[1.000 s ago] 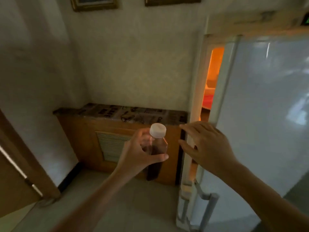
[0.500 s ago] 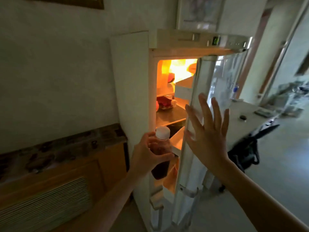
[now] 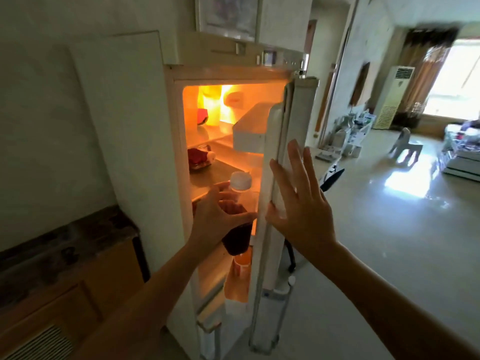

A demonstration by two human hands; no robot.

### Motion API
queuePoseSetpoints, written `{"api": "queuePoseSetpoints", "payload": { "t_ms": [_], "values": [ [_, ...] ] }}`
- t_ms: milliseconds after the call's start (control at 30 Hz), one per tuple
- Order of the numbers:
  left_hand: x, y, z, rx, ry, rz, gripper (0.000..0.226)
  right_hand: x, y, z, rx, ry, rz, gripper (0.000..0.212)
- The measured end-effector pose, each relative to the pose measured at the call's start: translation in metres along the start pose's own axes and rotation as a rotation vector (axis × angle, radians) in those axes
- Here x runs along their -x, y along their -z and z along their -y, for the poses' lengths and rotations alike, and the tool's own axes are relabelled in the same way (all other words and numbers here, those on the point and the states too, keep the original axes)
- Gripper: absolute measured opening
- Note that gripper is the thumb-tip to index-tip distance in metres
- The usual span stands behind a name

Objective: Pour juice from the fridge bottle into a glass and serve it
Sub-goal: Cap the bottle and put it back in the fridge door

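Note:
My left hand (image 3: 218, 216) grips a clear plastic bottle (image 3: 239, 229) with a white cap, partly full of dark juice, held upright in front of the lit fridge (image 3: 130, 113) opening. Flat against the outer face of the fridge door (image 3: 275, 178), near its edge, rests my right hand (image 3: 301, 203), fingers spread and holding nothing. The door stands partly open, edge-on to me. No glass is in view.
Inside the fridge are lit shelves with a red item in a dish (image 3: 198, 158) and door bins. A wooden cabinet (image 3: 65, 268) with a dark stone top stands to the left. To the right, a bright tiled floor (image 3: 389, 229) leads into a living room with a small chair (image 3: 405, 145).
My view has swung right, from the cabinet to the open fridge and the room beyond. The bottle stays in my left hand; my right hand has flattened against the door, fingers spread.

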State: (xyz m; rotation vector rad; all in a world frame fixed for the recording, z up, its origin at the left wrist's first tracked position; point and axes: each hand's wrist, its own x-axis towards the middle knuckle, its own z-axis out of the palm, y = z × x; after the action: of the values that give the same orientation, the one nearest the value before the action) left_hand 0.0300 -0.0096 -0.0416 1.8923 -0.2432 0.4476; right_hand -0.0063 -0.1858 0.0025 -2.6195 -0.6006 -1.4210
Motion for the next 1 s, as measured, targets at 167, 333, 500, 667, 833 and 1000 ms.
{"api": "queuePoseSetpoints", "payload": {
  "t_ms": [167, 333, 500, 667, 833, 1000],
  "values": [
    [-0.026, -0.017, -0.004, 0.142, -0.023, 0.154, 0.087, 0.007, 0.012, -0.005, 0.040, -0.080, -0.048, 0.059],
    [-0.050, -0.036, 0.002, 0.249, 0.002, 0.262, 0.084, 0.014, 0.019, -0.008, 0.102, -0.137, -0.029, 0.068],
    [-0.066, -0.051, 0.017, 0.422, 0.078, 0.390, 0.073, 0.016, 0.024, -0.005, 0.079, -0.229, -0.004, 0.076],
    [-0.075, -0.070, 0.033, 0.509, 0.116, 0.646, 0.100, 0.016, 0.028, -0.007, 0.092, -0.228, 0.011, 0.077],
    [-0.075, -0.078, 0.043, 0.450, 0.065, 0.729, 0.095, 0.016, 0.026, -0.004, 0.098, -0.192, 0.004, 0.074],
    [-0.055, -0.059, 0.015, 0.016, -0.170, 0.410, 0.064, 0.016, 0.021, -0.006, 0.004, -0.167, 0.007, 0.077]
  ]
}}
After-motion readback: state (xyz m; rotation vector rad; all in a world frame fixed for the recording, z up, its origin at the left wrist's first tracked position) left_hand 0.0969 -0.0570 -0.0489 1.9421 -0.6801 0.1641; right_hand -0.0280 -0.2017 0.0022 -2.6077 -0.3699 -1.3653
